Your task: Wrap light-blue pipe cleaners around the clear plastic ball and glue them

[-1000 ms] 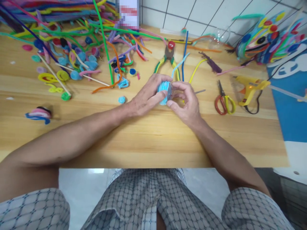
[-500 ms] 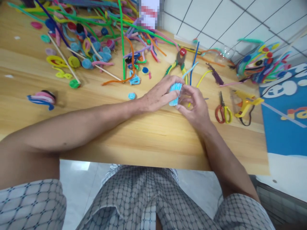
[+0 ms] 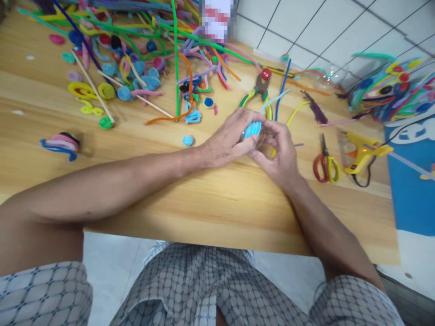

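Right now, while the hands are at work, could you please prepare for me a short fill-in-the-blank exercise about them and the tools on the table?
1. The left hand and the right hand close around a striped piece whose colour is light ____.
2. The scissors have one red handle and one ____ handle.
3. In the picture, the glue gun lies to the ____ of the scissors.
4. The round thing at the head of the pliers is ____.

Missing words: blue; yellow; right; red.
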Action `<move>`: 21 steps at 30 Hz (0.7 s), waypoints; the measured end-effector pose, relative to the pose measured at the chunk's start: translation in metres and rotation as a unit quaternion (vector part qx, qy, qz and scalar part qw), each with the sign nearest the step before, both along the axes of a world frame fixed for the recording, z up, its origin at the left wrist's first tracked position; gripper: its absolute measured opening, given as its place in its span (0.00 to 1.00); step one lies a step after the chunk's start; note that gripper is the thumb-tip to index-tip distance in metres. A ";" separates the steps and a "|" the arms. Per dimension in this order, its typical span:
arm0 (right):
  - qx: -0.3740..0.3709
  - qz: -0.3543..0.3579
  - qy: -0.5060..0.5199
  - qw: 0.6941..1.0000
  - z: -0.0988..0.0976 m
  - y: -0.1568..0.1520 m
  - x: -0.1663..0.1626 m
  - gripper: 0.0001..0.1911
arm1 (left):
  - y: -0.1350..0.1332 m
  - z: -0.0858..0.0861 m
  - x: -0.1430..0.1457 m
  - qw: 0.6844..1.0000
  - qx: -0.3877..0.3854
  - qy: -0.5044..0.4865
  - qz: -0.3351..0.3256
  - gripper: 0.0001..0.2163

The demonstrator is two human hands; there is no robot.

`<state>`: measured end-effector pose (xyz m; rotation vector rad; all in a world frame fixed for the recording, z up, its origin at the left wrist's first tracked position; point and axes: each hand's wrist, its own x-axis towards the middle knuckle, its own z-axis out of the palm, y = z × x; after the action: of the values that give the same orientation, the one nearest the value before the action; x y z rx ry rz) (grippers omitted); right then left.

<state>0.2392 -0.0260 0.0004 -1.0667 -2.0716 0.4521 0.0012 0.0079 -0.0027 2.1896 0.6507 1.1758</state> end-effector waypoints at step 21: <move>0.063 0.005 -0.002 0.998 -0.007 -0.011 -0.005 0.34 | -0.002 0.008 -0.008 0.998 0.018 0.060 -0.010 0.19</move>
<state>0.2341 -0.0370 -0.0065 -0.9838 -2.0801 0.3208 -0.0064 0.0058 0.0049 2.3056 0.6610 1.0588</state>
